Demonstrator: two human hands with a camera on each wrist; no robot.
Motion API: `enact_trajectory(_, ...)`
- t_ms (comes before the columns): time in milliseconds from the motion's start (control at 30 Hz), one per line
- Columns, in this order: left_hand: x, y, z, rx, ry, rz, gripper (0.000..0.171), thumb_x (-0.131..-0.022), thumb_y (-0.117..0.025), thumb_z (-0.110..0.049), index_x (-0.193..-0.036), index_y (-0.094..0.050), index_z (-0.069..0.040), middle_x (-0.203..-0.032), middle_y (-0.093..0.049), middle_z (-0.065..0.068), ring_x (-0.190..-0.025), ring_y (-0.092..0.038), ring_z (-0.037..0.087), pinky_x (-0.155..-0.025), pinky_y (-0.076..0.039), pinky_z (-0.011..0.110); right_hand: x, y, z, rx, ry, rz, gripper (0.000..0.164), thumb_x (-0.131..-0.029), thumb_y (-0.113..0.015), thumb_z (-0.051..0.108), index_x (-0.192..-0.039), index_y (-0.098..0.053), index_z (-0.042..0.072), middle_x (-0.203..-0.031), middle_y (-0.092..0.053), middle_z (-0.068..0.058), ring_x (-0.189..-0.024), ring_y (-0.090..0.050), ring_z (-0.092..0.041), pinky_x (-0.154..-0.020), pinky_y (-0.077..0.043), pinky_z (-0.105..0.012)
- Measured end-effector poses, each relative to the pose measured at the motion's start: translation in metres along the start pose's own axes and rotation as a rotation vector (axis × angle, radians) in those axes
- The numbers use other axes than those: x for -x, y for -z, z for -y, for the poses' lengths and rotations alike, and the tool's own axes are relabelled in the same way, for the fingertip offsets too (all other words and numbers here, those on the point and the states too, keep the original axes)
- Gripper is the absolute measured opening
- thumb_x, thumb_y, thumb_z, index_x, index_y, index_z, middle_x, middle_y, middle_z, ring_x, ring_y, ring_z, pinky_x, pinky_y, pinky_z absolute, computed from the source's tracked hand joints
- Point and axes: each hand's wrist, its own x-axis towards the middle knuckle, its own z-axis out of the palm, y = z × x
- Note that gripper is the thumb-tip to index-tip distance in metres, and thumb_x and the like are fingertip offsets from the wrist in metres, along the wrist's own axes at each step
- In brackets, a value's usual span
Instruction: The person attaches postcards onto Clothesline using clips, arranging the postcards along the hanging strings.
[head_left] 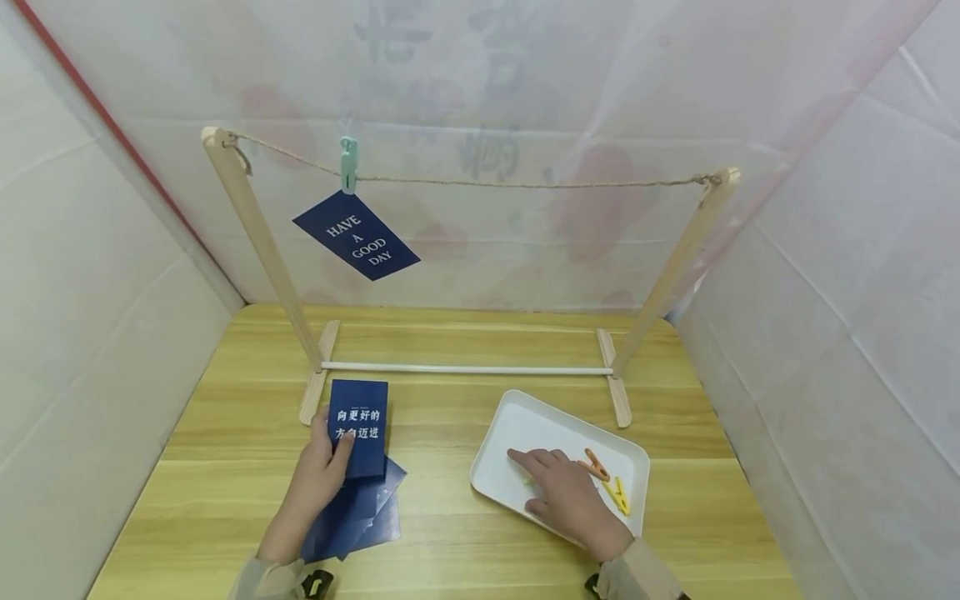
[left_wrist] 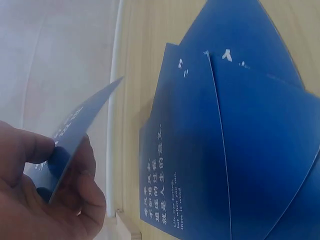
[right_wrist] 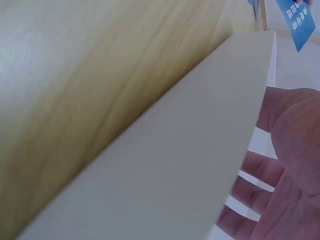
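My left hand (head_left: 315, 475) pinches a dark blue card (head_left: 367, 454) with white characters, thumb on the front and fingers behind. Below it, a fanned stack of blue cards (left_wrist: 265, 135) lies on the table. Over the white tray (head_left: 513, 417), my right hand (head_left: 566, 492) has its fingers spread, with nothing seen between them. Beside its fingers in the tray are an orange clothespin (head_left: 595, 465) and a yellow clothespin (head_left: 618, 497). A yellowish-green bit (head_left: 528, 479) shows partly under the hand. The tray's side wall hides some fingertips in the right wrist view.
A wooden frame (head_left: 262, 233) holds a twine line (head_left: 480, 182) above the table (head_left: 442, 333). From its left part a mint-green clothespin (head_left: 348, 165) hangs a tilted blue card (head_left: 356, 237) reading "HAVE A GOOD DAY". A white rod (head_left: 465, 368) joins the frame's feet.
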Motion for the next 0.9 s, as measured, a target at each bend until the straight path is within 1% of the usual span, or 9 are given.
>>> enact_trajectory(100, 0.001, 0.0, -0.002, 0.033, 0.005, 0.017, 0.048, -0.104, -0.044, -0.005, -0.147, -0.024, -0.001, -0.114, -0.064, 0.028, -0.094, -0.066, 0.035, -0.072, -0.053, 0.041, -0.002, 0.002, -0.002, 0.032, 0.01, 0.01, 0.08, -0.075, -0.087, 0.033, -0.145, -0.051, 0.024, -0.124, -0.063, 0.001, -0.107, -0.061, -0.024, -0.072, -0.055, -0.04)
enact_trajectory(200, 0.002, -0.001, -0.003, 0.039, 0.011, 0.004, 0.043, -0.101, -0.046, -0.001, -0.141, -0.03, 0.0, -0.112, -0.066, 0.028, -0.093, -0.067, 0.033, -0.069, -0.053, 0.037, -0.003, 0.004, -0.003, 0.054, 0.023, 0.022, 0.078, -0.075, -0.087, 0.037, -0.144, -0.053, 0.021, -0.119, -0.063, 0.001, -0.101, -0.06, -0.021, -0.071, -0.054, -0.035)
enact_trajectory(333, 0.001, -0.003, -0.004, 0.044, -0.001, -0.022, 0.041, -0.097, -0.053, 0.003, -0.134, -0.037, 0.002, -0.111, -0.067, 0.027, -0.093, -0.068, 0.033, -0.068, -0.055, 0.034, -0.005, 0.005, -0.004, 0.07, 0.023, 0.035, 0.076, -0.074, -0.087, 0.039, -0.14, -0.057, 0.018, -0.112, -0.062, 0.001, -0.092, -0.055, -0.017, -0.068, -0.049, -0.031)
enact_trajectory(500, -0.002, -0.004, -0.01, 0.092, 0.008, -0.03, 0.046, -0.093, -0.058, 0.005, -0.134, -0.039, 0.001, -0.117, -0.066, 0.028, -0.101, -0.068, 0.039, -0.072, -0.058, 0.035, -0.006, 0.003, -0.007, 0.067, 0.002, 0.044, 0.062, -0.073, -0.086, 0.041, -0.127, -0.066, 0.017, -0.102, -0.06, 0.003, -0.082, -0.049, -0.012, -0.06, -0.041, -0.026)
enact_trajectory(567, -0.003, -0.004, -0.013, 0.133, 0.015, -0.037, 0.049, -0.092, -0.059, 0.006, -0.136, -0.038, 0.0, -0.118, -0.066, 0.029, -0.101, -0.069, 0.041, -0.072, -0.06, 0.035, -0.007, 0.003, -0.007, 0.079, -0.001, 0.044, 0.054, -0.074, -0.086, 0.041, -0.12, -0.069, 0.018, -0.1, -0.061, 0.005, -0.08, -0.049, -0.012, -0.058, -0.039, -0.024)
enact_trajectory(667, -0.005, -0.004, -0.018, 0.217, 0.009, -0.031, 0.052, -0.092, -0.059, 0.009, -0.137, -0.036, -0.002, -0.12, -0.065, 0.029, -0.098, -0.07, 0.041, -0.07, -0.062, 0.035, -0.008, 0.003, -0.008, 0.117, 0.001, 0.041, 0.046, -0.074, -0.086, 0.042, -0.111, -0.072, 0.019, -0.098, -0.062, 0.005, -0.079, -0.052, -0.012, -0.056, -0.041, -0.024)
enact_trajectory(733, -0.006, -0.004, -0.021, 0.274, -0.002, -0.023, 0.051, -0.093, -0.057, 0.01, -0.137, -0.035, -0.003, -0.12, -0.065, 0.03, -0.095, -0.072, 0.039, -0.069, -0.062, 0.034, -0.008, 0.003, -0.009, 0.138, 0.001, 0.038, 0.043, -0.075, -0.085, 0.042, -0.109, -0.073, 0.019, -0.099, -0.063, 0.005, -0.08, -0.054, -0.013, -0.057, -0.044, -0.026)
enact_trajectory(800, -0.006, -0.004, -0.023, 0.321, -0.018, -0.017, 0.046, -0.095, -0.054, 0.009, -0.135, -0.035, -0.002, -0.121, -0.065, 0.031, -0.094, -0.073, 0.036, -0.067, -0.062, 0.035, -0.009, 0.004, -0.01, 0.142, 0.002, 0.034, 0.042, -0.075, -0.085, 0.041, -0.109, -0.073, 0.019, -0.099, -0.064, 0.004, -0.082, -0.057, -0.014, -0.059, -0.048, -0.028)
enact_trajectory(900, -0.006, -0.003, -0.024, 0.363, -0.051, -0.028, 0.035, -0.099, -0.049, 0.006, -0.132, -0.037, 0.002, -0.116, -0.066, 0.032, -0.089, -0.074, 0.028, -0.067, -0.062, 0.034, -0.008, 0.007, -0.01, 0.127, -0.014, 0.026, 0.042, -0.077, -0.083, 0.041, -0.111, -0.071, 0.019, -0.101, -0.068, 0.003, -0.084, -0.061, -0.015, -0.064, -0.052, -0.031)
